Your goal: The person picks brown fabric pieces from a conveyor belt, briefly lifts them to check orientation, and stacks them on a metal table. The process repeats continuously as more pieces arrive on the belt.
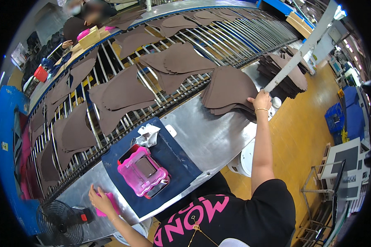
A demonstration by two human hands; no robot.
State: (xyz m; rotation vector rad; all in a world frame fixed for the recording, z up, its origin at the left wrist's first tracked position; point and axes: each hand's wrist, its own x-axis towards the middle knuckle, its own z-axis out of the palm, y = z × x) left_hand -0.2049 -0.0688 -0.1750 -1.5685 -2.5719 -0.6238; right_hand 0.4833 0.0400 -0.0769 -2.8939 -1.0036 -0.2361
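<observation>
The stack of brown cut pieces (228, 92) sits far off on the metal table (210, 140), up by my right hand (260, 100), whose fingers curl on its edge, while my left hand (101, 201) lies open, pressing a pink block (107, 204).

Left hand (102, 201): resting on pink cloth (107, 206), on steel table (210, 136).
Right hand (260, 100): touching stack of brown cut pieces (228, 88).
Blue mat (169, 158): carrying pink tray (142, 171), crumpled white rag (148, 135).
Roller conveyor (218, 39): strewn with brown pieces.
</observation>
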